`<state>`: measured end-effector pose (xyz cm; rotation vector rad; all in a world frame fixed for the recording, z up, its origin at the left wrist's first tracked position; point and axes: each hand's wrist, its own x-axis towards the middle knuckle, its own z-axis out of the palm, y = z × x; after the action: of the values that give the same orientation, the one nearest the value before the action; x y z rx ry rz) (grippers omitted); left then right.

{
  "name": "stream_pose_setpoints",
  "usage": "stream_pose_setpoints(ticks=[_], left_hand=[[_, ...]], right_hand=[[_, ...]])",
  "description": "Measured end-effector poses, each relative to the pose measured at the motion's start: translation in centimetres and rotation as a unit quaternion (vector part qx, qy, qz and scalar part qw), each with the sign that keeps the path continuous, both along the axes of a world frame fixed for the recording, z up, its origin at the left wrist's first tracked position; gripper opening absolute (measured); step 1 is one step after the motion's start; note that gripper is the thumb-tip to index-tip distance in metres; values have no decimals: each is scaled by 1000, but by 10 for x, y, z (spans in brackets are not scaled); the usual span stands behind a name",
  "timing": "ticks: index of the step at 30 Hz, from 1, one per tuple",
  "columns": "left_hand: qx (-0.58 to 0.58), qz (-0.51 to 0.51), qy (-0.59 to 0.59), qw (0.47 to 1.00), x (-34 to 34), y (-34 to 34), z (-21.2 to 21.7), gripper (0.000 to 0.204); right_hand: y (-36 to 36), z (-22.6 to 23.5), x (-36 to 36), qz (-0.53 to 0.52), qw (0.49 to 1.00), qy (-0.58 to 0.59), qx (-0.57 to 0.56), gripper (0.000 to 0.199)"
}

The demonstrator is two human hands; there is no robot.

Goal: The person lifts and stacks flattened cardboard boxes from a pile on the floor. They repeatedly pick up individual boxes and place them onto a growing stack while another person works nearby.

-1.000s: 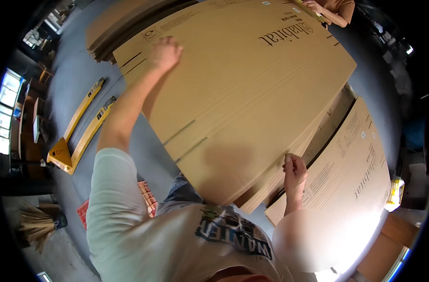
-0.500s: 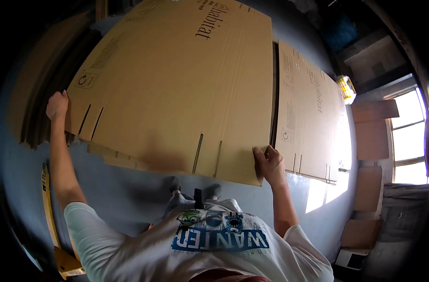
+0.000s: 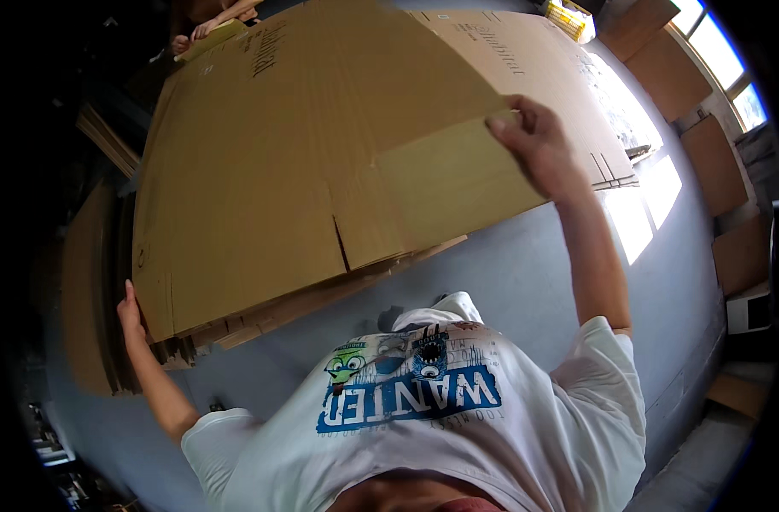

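Since half a second ago, the right hand (image 3: pixel 543 149) has gone up in the view, and the big cardboard sheet (image 3: pixel 261 188) has turned, so its near edge now slants up to the right.

The grey floor (image 3: pixel 509 256) is the biggest thing. It makes a strip of room between the near edge and the person, and runs on to the right with two sunny patches. The one big sheet lies in front of the person, on more boards; I cannot count those. To its right is one printed board (image 3: pixel 564 107), partly under it. A brown stack (image 3: pixel 90 290) stands just left. At least three wall boards (image 3: pixel 667 77) lean far right. One yellow pack (image 3: pixel 568 19) sits at the top right.

A co-worker's two hands (image 3: pixel 181 44) are at the far left corner. The right hand pinches the sheet's right edge. The left hand (image 3: pixel 131 314) touches its left edge, fingers up; I cannot tell if it grips. One dark slot (image 3: pixel 341 243) cuts the near edge.
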<state>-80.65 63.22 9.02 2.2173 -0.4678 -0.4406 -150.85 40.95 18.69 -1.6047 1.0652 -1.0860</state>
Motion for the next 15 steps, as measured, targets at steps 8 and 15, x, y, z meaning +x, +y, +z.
stream_pose_setpoints(ticks=[8,15], left_hand=[[-251,-295,428,816,-402,-269,-28,37],[-208,-202,460,839,-664,-395,-136,27]], right_hand=[[-56,-106,-317,237,796,-554,-60,82],[-69,-176,-179,-145,928,-311,142,45]])
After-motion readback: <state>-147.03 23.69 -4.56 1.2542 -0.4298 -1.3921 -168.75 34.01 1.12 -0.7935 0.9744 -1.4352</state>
